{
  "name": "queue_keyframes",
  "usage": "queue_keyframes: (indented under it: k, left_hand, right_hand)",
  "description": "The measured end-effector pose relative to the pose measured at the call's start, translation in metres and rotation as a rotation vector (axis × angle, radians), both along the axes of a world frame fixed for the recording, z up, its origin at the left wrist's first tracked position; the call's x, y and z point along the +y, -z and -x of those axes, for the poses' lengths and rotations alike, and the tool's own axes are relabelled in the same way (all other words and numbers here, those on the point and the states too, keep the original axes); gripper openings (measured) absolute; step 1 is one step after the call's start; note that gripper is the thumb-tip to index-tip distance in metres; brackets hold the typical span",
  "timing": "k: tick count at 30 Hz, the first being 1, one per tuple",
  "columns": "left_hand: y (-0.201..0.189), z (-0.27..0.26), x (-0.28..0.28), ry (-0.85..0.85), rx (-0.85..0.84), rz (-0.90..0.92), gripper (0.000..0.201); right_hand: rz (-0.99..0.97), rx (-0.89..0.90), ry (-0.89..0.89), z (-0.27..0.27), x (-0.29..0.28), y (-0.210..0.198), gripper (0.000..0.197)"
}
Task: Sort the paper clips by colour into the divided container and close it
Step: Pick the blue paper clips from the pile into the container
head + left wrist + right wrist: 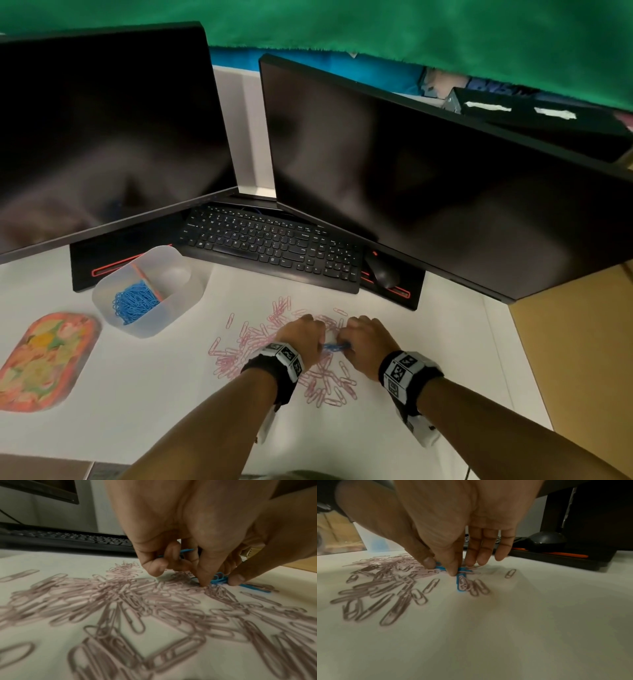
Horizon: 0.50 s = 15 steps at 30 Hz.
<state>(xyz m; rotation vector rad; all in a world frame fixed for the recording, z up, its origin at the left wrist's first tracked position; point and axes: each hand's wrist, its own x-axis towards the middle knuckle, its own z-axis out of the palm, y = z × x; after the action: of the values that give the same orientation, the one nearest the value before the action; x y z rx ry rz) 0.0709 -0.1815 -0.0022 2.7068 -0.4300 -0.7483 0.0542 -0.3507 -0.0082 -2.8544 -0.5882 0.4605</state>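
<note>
Blue clips: your left hand and right hand are pinching them; pink clips tangling in, risking mixed colours.

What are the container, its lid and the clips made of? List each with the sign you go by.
Container: frosted, translucent plastic, probably; the blue clips show dimly through its wall.
Lid: smooth and opaque with a printed orange and green pattern; probably plastic, not certain.
Pink clips: thin bent wire, matt coloured coating, likely over metal. The blue ones look the same.
</note>
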Motion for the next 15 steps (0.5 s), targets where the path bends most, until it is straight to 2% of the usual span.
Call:
queue_keyframes:
  k: [4,7,9,12,15]
  left_hand:
    - [0.004,-0.001,0.008,-0.061,0.029,0.060,0.010]
    - [0.007,-0.001,0.012,-0.174,0.047,0.148,0.013]
    - [0.008,-0.001,0.013,-0.226,0.033,0.197,0.017]
    - [0.005,-0.003,0.014,-0.279,0.049,0.257,0.029]
    - [0.002,-0.006,0.015,-0.345,0.113,0.355,0.034]
  right_hand:
    - [-0.041,0.004,0.010,-0.003,-0.002,0.001,0.020]
    - [-0.095,0.035,0.065,-0.006,-0.002,0.002,0.021]
    - [-0.139,0.074,0.142,-0.007,-0.002,0.000,0.019]
    - [-0.324,0.179,0.346,-0.009,-0.002,-0.008,0.015]
    - [-0.458,0.248,0.491,-0.011,-0.006,-0.012,0.025]
